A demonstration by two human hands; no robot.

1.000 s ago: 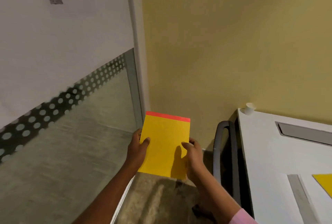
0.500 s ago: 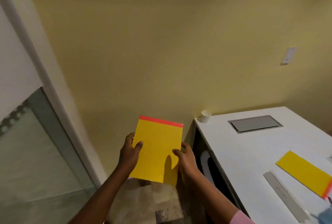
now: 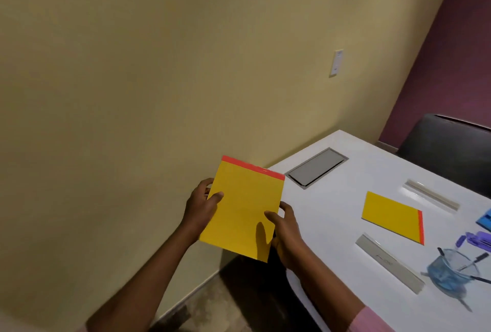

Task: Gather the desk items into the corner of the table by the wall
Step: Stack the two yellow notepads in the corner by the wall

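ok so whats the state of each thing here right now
held yellow pad, in the air, gripped by both hands, red edge up
left hand, grips the pad's left edge, thumb on front
right hand, grips the pad's right edge, thumb on front
second yellow pad, flat on the table, untouched
metal ruler, flat on the table
clear ruler, flat on the table
blue pen holder, pens inside, tilt unclear
cable hatch, closed
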